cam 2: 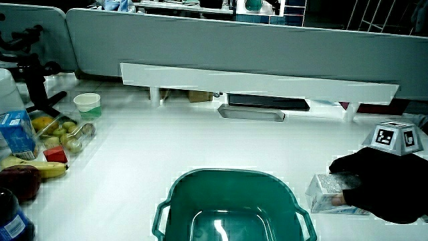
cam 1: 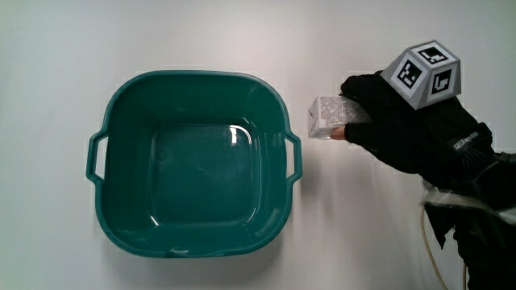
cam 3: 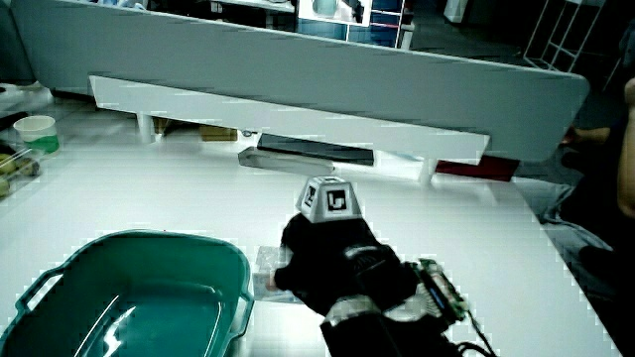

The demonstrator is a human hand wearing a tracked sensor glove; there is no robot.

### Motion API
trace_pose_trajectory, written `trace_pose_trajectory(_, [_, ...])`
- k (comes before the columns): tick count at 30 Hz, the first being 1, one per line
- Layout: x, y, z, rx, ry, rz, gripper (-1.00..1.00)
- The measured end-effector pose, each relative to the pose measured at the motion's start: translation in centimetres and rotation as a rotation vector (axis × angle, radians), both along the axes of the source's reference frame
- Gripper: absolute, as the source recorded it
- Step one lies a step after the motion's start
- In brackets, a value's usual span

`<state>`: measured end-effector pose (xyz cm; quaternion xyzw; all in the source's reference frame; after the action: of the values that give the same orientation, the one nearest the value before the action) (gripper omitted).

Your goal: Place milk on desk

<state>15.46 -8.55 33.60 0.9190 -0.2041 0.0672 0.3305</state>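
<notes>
A small pale milk carton lies on the white table beside the handle of the green tub. The gloved hand has its fingers wrapped around the carton's end away from the tub, with the patterned cube on its back. In both side views the carton rests on the table beside the tub, under the hand. The tub holds nothing.
Fruit, a blue carton and a white cup sit at the table's edge beside the tub in a side view. A long white shelf and a dark flat device stand near the low partition.
</notes>
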Motion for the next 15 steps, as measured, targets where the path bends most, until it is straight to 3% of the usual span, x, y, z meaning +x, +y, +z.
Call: trace_pose_trajectory(15, [3.0,-1.2,5.3,-0.114,0.056,0.087,0.0])
